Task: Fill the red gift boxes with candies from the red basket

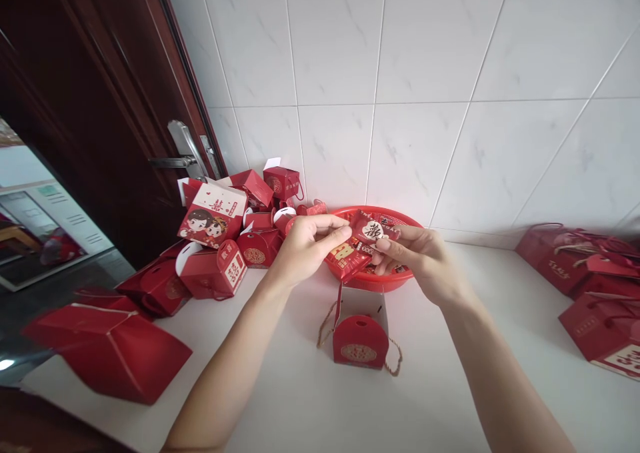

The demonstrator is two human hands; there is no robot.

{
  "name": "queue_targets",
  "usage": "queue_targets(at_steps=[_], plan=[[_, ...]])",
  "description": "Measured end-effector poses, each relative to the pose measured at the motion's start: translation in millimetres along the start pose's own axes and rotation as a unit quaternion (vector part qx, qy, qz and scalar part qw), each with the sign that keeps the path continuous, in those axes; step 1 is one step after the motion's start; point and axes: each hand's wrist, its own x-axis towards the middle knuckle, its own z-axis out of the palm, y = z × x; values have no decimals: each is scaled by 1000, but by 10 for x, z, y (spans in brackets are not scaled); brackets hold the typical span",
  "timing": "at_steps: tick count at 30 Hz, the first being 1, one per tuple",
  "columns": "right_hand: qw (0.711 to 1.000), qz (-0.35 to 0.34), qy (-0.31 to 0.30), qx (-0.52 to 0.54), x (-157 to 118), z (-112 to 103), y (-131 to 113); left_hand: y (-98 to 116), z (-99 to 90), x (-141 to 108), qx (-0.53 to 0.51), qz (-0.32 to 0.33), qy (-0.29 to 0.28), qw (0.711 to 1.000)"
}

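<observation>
Both of my hands are over a red plastic basket (pixel 395 283) with red wrapped packets in it. My left hand (pixel 313 246) pinches a shiny red snack packet with gold print (pixel 346 259) between thumb and fingers. My right hand (pixel 425 259) is closed on another red packet with a white round label and a black character (pixel 371 230). The two packets are close together and partly overlap. Just below them on the white tabletop stands a small red gift box (pixel 361 346), its top unfolded, with a twisted cord handle hanging at each side.
At the left lies a pile of red gift boxes (pixel 213 269), one with a printed cartoon couple. A larger plain red box (pixel 125 353) sits at the near left edge. More red boxes (pixel 600 326) stand at the right. Behind are a tiled wall (pixel 425 73) and a dark door (pixel 110 73).
</observation>
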Motion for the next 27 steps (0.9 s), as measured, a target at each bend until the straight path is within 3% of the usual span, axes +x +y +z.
queue_targets(at_steps=[8, 17, 20, 24, 27], plan=[[998, 26, -25, 50, 27, -61, 27, -13, 4, 12, -34, 0, -27, 999], [1000, 14, 17, -4, 6, -68, -10, 26, 19, -19, 6, 24, -39, 999], [1000, 23, 2, 9, 14, -81, -1, 41, 23, -27, 15, 32, -63, 997], [999, 27, -26, 24, 25, -93, 11, 42, -4, -29, 3, 22, -90, 996], [1000, 14, 2, -10, 13, -79, -20, 19, -38, -19, -11, -4, -94, 996]])
